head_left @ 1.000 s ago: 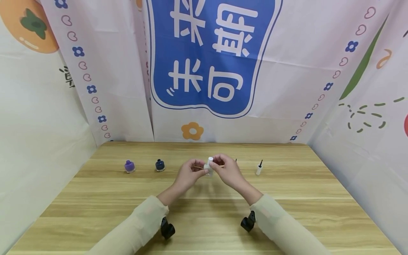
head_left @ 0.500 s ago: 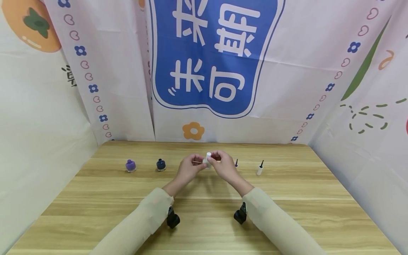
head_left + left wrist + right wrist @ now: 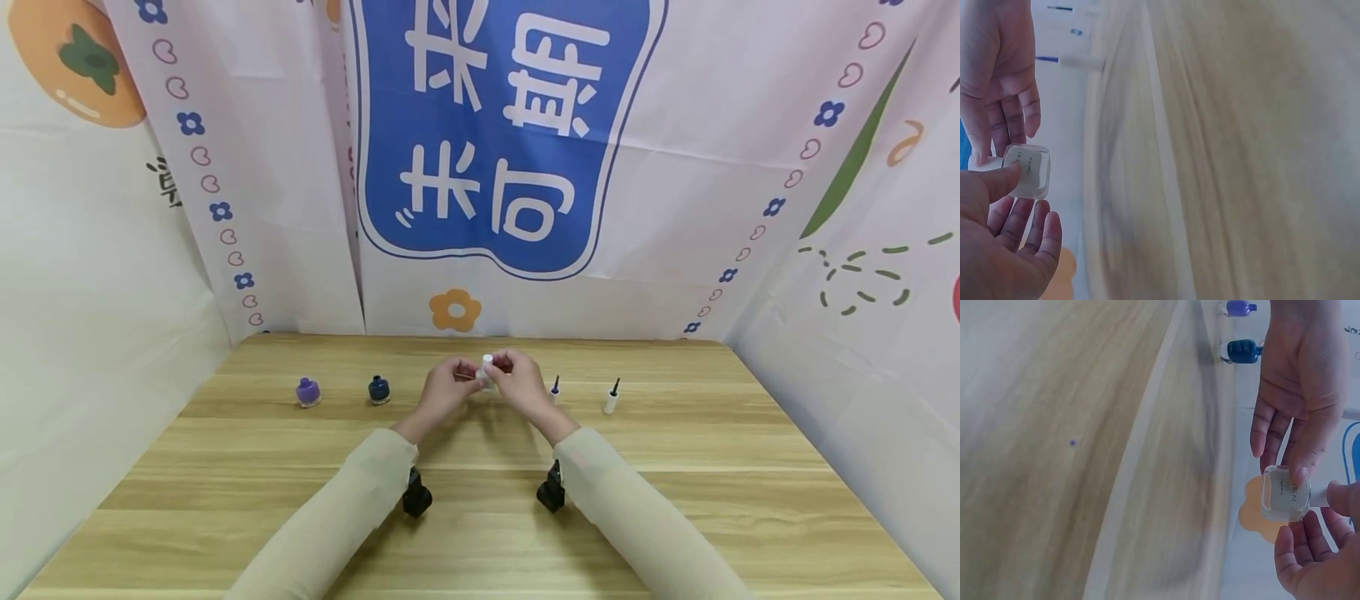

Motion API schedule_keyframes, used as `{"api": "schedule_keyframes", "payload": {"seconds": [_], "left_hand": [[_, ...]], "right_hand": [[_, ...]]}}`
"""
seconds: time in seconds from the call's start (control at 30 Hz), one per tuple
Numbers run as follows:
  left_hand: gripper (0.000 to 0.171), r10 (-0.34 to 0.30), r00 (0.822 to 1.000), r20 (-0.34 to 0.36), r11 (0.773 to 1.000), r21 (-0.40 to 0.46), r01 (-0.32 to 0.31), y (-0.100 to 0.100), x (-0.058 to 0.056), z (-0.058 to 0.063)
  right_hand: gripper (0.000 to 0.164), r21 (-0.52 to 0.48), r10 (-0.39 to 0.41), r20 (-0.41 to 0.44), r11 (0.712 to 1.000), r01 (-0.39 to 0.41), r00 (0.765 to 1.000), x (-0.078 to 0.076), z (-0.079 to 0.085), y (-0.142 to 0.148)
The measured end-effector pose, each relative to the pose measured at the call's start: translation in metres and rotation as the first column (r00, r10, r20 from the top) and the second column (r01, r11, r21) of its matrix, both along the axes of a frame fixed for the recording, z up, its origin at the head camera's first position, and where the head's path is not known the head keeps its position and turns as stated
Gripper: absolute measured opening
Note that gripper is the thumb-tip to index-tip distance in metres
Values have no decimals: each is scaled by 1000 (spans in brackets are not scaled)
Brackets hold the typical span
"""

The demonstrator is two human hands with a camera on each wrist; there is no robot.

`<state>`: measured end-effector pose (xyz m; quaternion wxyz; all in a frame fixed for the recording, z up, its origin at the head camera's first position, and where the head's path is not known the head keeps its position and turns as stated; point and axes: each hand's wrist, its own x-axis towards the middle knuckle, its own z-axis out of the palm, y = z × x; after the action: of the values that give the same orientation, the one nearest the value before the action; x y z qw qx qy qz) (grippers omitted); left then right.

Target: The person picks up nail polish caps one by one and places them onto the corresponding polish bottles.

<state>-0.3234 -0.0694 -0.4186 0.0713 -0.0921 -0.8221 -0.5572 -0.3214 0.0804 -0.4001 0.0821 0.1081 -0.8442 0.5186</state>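
The person's left sleeve (image 3: 330, 517) and right sleeve (image 3: 637, 508) are pale cream, long and softly creased, leaving the left hand (image 3: 442, 393) and right hand (image 3: 523, 388) bare, with a stubby black camera (image 3: 417, 495) at the left cuff (image 3: 397, 450) and a matching camera (image 3: 551, 492) at the right cuff (image 3: 577, 448).

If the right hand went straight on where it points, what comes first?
Past the white cap it pinches, the right hand would probably meet the clear bottle in the left hand first; any gap between is hard to judge.
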Motion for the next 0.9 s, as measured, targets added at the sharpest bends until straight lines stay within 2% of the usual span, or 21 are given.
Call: {"api": "schedule_keyframes", "payload": {"seconds": [0.5, 0.9], "left_hand": [[18, 39, 999, 6, 998, -54, -39, -3, -21, -9], [16, 24, 1000, -15, 996, -86, -25, -6, -30, -17]], "right_hand": [[16, -35, -33, 63, 999, 35, 997, -18, -13, -12], [15, -32, -36, 79, 999, 38, 996, -22, -18, -14]]}}
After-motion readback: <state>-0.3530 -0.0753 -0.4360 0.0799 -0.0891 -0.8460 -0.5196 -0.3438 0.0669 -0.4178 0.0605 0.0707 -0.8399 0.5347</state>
